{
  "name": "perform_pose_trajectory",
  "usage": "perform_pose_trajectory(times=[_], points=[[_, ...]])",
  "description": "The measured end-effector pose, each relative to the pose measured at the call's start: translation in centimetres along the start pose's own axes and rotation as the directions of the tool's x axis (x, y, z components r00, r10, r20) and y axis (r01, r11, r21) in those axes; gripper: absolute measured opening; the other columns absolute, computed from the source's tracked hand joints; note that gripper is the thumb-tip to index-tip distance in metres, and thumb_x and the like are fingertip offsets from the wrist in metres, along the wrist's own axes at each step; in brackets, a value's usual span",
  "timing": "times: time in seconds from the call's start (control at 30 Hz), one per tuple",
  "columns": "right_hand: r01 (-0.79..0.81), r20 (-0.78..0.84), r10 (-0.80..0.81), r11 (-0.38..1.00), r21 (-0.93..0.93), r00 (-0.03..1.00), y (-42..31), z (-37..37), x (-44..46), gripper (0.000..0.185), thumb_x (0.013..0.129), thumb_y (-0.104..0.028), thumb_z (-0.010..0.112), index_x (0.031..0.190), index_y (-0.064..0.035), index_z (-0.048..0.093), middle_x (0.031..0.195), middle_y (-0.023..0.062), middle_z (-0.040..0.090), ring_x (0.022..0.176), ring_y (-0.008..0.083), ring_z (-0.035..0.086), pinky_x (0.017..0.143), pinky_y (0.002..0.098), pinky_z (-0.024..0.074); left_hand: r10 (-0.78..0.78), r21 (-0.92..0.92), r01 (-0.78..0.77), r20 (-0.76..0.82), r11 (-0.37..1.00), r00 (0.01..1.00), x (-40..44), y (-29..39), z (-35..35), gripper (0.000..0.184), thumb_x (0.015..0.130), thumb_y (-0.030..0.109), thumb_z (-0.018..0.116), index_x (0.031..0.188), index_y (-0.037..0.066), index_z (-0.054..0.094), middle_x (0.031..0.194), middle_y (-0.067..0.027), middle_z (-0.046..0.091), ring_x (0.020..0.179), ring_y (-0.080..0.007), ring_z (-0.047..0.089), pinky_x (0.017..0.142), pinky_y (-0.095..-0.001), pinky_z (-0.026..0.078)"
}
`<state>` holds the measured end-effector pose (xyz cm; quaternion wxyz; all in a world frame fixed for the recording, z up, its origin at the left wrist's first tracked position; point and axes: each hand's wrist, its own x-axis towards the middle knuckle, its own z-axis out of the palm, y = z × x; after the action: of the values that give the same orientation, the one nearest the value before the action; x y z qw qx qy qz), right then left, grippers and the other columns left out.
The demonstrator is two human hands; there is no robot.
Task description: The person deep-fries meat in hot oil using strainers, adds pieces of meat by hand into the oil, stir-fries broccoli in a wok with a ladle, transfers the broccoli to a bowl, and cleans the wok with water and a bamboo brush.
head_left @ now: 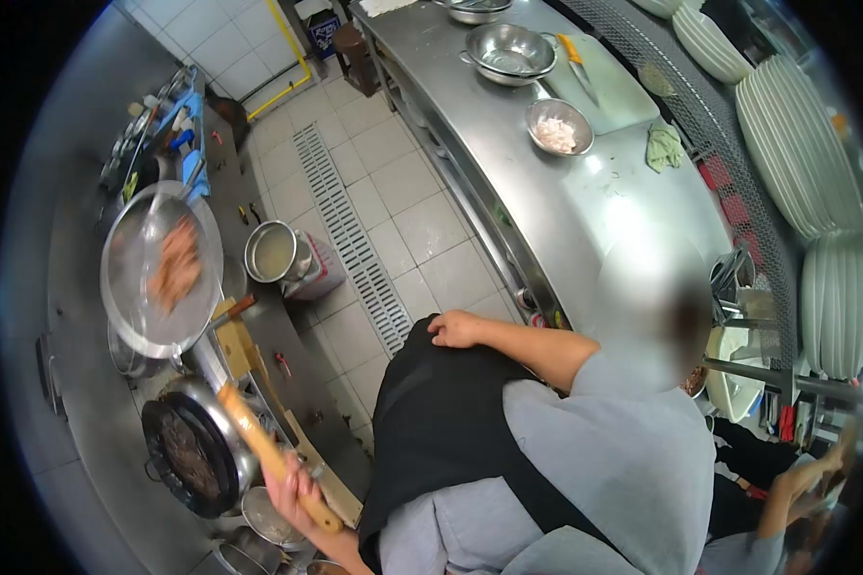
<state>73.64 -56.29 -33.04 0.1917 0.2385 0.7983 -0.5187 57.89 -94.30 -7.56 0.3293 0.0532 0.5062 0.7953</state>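
Observation:
A large round strainer (125, 254) with a wooden handle hangs at the left above the stove. Orange-brown pieces of food (176, 266), blurred by motion, show in it. My left hand (295, 491) is wrapped round the wooden handle. Below the strainer sits a dark wok (149, 436) with brown food in it. My right hand (456, 330), its fingers curled, is at the edge of the black apron (431, 402), away from the stove; its fingertips are partly hidden.
A round pot (270, 251) of liquid stands beside the stove's edge. Across the tiled aisle, a steel counter (508, 182) carries metal bowls (513, 50), a knife (577, 67) and a green cloth (664, 147). Plates (801, 144) are stacked at right. Another person's arm (786, 494) shows lower right.

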Motion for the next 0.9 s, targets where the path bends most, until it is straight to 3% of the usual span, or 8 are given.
perform_pose_trajectory(times=[0.1,0.23,0.37,0.4,0.57,0.77,0.87,0.9], points=[[-0.033,-0.064,0.036,0.998,0.057,0.997,2.5,-2.2,-2.1,0.047,0.088,-0.032,0.07,0.126,-0.0045,0.068,0.114,0.0171,0.073,0.106,0.0318,0.069,0.096,0.0399,0.053,-0.145,0.004,0.146,0.167,0.989,0.975,8.6,-3.0,6.9,0.071,0.091,0.0,0.057,0.155,-0.001,0.026,0.107,-0.0133,0.053,0.061,-0.0082,0.05,0.046,-0.0218,0.048],[-0.056,-0.177,0.087,0.983,0.176,0.98,6.3,-4.0,-4.1,0.047,0.089,-0.032,0.071,0.126,-0.004,0.068,0.112,0.0161,0.074,0.105,0.029,0.07,0.094,0.0379,0.0538,-0.279,0.248,0.206,0.314,0.947,0.907,18.0,-5.7,19.3,0.056,0.088,0.003,0.063,0.141,-0.003,0.043,0.1,-0.0105,0.058,0.06,-0.0093,0.053,0.047,-0.0229,0.049],[-0.053,-0.241,0.148,0.93,0.363,0.959,9.8,-4.4,-5.8,0.045,0.089,-0.027,0.072,0.127,-0.0014,0.066,0.097,0.0126,0.074,0.085,0.023,0.071,0.078,0.0354,0.0565,-0.285,0.389,0.1,0.453,0.916,0.845,24.2,-9.7,29.3,0.045,0.088,0.003,0.065,0.131,-0.004,0.051,0.094,-0.0083,0.059,0.063,-0.0108,0.057,0.05,-0.0253,0.051],[-0.059,-0.225,0.186,0.878,0.476,0.956,10.1,-4.6,-6.5,0.045,0.091,-0.023,0.071,0.129,-0.0011,0.064,0.088,0.0091,0.072,0.074,0.0178,0.068,0.067,0.0329,0.0552,-0.285,0.399,0.082,0.482,0.913,0.829,25.2,-10.5,31.5,0.043,0.089,0.003,0.064,0.13,-0.003,0.052,0.094,-0.0077,0.059,0.064,-0.0113,0.057,0.05,-0.0258,0.051],[-0.101,-0.214,0.301,0.765,0.636,0.929,11.8,-4.0,-9.1,0.044,0.093,-0.019,0.07,0.132,-0.0003,0.062,0.086,0.0055,0.068,0.071,0.0137,0.063,0.062,0.0291,0.0532,-0.265,0.605,-0.109,0.494,0.788,0.828,28.0,-15.7,39.6,0.045,0.088,0.002,0.061,0.132,-0.002,0.052,0.084,-0.0056,0.059,0.065,-0.0135,0.061,0.052,-0.0286,0.053],[-0.137,-0.199,0.337,0.754,0.643,0.92,12.6,-3.7,-9.5,0.043,0.094,-0.017,0.069,0.133,0.0004,0.061,0.088,0.0046,0.066,0.074,0.0124,0.063,0.062,0.0282,0.0537,-0.024,0.759,-0.431,0.506,0.488,0.862,28.2,-19.7,42.5,0.061,0.083,0.004,0.06,0.142,-0.003,0.047,0.08,-0.0088,0.062,0.065,-0.018,0.064,0.053,-0.0319,0.054],[-0.131,-0.187,0.333,0.736,0.664,0.924,12.7,-3.7,-8.9,0.044,0.094,-0.016,0.069,0.134,0.0006,0.061,0.09,0.0047,0.067,0.074,0.0121,0.063,0.062,0.0278,0.0543,0.037,0.716,-0.477,0.535,0.51,0.844,28.3,-20.3,42.0,0.065,0.083,0.003,0.061,0.145,-0.002,0.045,0.082,-0.009,0.062,0.065,-0.0184,0.064,0.053,-0.0315,0.053],[-0.12,-0.194,0.334,0.726,0.677,0.922,12.6,-3.8,-9.0,0.044,0.094,-0.016,0.069,0.134,0.0006,0.061,0.09,0.0047,0.067,0.075,0.012,0.063,0.063,0.0276,0.0544,-0.004,0.699,-0.416,0.514,0.581,0.858,28.2,-20.2,41.5,0.064,0.084,0.003,0.061,0.145,-0.002,0.044,0.084,-0.0089,0.062,0.065,-0.0177,0.064,0.053,-0.0309,0.053]])
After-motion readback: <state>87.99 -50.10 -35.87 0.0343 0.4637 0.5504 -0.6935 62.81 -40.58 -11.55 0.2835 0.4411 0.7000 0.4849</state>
